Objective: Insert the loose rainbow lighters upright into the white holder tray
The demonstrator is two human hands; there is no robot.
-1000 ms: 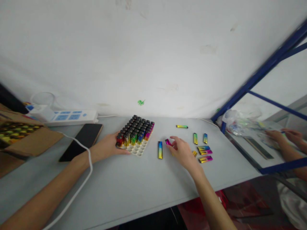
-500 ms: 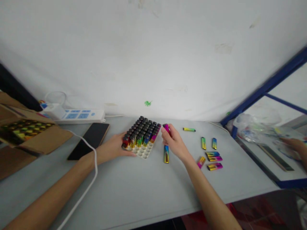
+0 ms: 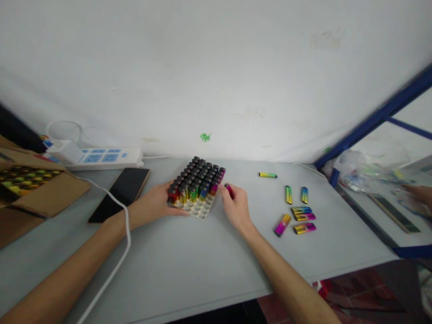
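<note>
A white tray with round holes holds rows of upright lighters with black tops and shiny red, gold, green, blue and magenta bodies. Its front holes are unfilled. My left hand grips the tray's left side, thumb along the front edge. Close by the tray's front right corner, my right hand is closed round a magenta lighter, whose lower part the fingers hide. Further right, several loose lighters lie on the table, among them a gold-and-magenta one and a green-and-gold one.
A black phone lies left of the tray, before a white power strip. A white cable crosses over my left forearm. An open cardboard box with lighters stands far left. Beyond a blue frame, another person's hand shows.
My right hand has moved left and slightly down, closer to the tray. The blue-and-gold lighter seen below it on the table no longer shows. My left hand keeps its grip on the tray.
</note>
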